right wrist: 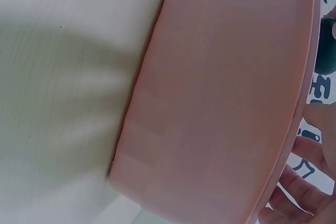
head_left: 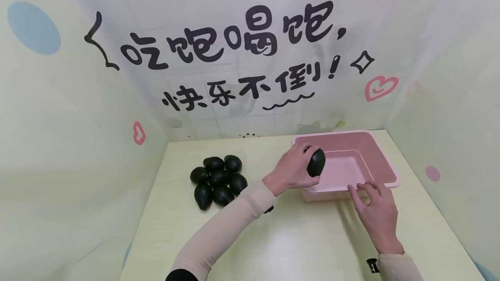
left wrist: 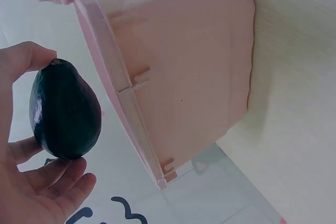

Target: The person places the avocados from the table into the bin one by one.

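Note:
My left hand [head_left: 294, 168] holds a dark green avocado [head_left: 316, 162] above the left part of the pink plastic bin [head_left: 332, 196]. In the left wrist view, the thumb is at the avocado's [left wrist: 65, 111] narrow end and the fingers bear on its wide end, beside the bin's rim. My right hand [head_left: 376, 211] is at the bin's near rim, its fingertips [right wrist: 294, 187] resting along the edge. More avocados [head_left: 219, 178] lie in a cluster on the table, left of the bin; the left forearm passes close in front of them.
The bin stands at the back right of the pale wooden table [head_left: 304, 246]. A printed cloth backdrop [head_left: 250, 120] with dark lettering rises behind the table, and cloth walls stand along both sides.

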`<state>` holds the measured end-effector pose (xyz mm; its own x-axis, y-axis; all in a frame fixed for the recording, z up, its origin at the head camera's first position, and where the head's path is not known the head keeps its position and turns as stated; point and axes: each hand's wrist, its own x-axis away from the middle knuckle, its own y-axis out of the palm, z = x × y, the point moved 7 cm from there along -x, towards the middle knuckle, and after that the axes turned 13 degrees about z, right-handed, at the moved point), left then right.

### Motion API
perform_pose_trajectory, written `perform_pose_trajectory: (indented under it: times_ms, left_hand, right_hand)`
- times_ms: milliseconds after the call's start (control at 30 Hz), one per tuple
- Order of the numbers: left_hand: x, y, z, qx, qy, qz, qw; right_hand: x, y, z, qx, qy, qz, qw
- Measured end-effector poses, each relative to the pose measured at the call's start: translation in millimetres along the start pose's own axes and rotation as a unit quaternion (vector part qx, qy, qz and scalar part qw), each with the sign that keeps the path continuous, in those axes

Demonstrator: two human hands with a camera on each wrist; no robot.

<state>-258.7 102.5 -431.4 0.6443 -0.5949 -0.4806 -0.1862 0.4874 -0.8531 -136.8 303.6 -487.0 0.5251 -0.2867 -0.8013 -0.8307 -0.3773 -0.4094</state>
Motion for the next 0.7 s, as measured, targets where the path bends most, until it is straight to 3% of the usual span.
perform_pose_trajectory:
  times_ms: [200, 400, 500, 700]
  left_hand:
    - [-5.0, 12.5, 10.9, -0.058, 0.049, -0.046, 0.996]
    - [-9.5, 15.8, 21.4, -0.088, 0.087, -0.04, 0.9915]
    - [-10.7, 17.5, 24.9, -0.095, 0.096, -0.038, 0.9901]
    - [-10.7, 26.9, 27.6, -0.096, 0.101, -0.067, 0.988]
  right_hand:
    - [-1, 0, 0, -0.001, 0.0, 0.001, 1.0]
    - [-1, 0, 0, 0.003, -0.01, 0.001, 1.0]
    - [-1, 1, 1, 0.004, -0.011, 0.002, 1.0]
    - [0, 1, 2, 0.004, -0.011, 0.001, 1.0]
